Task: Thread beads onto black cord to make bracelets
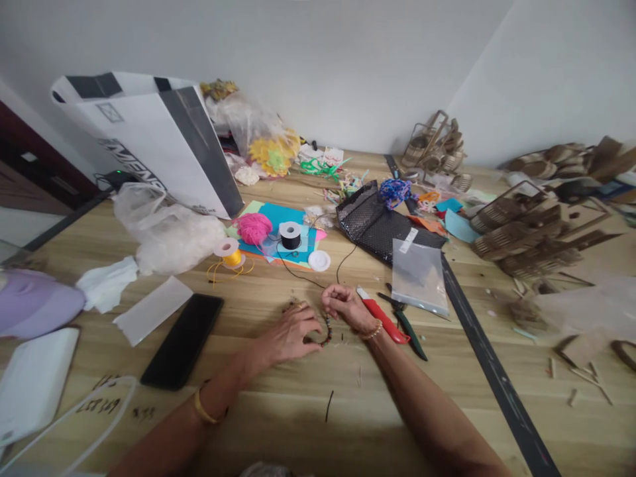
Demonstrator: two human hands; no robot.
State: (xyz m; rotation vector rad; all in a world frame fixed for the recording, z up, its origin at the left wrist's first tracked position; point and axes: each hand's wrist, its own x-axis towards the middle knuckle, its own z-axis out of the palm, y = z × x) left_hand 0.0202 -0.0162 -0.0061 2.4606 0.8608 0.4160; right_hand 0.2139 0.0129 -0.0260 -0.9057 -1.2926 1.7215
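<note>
A short strand of dark, multicoloured beads (326, 331) curves on the table between my hands. My left hand (291, 332) rests palm down beside it, thumb and fingers apart, the thumb tip close to the beads; what lies under the palm is hidden. My right hand (348, 308) is closed in a pinch at the upper end of the strand, where a thin black cord (303, 275) runs in. That cord trails back toward a black cord spool (290, 236). Right of my right hand lie a red-handled cutter (385, 319) and dark green pliers (410, 331).
A yellow cord spool (228, 253), pink yarn ball (254, 228) and white disc (319, 260) sit ahead. At left lie a black phone (183, 341) and plastic bag (169, 232). A clear zip bag (420, 275) overlaps a black bubble mailer (372, 218). Brown woven baskets (517, 228) crowd the right.
</note>
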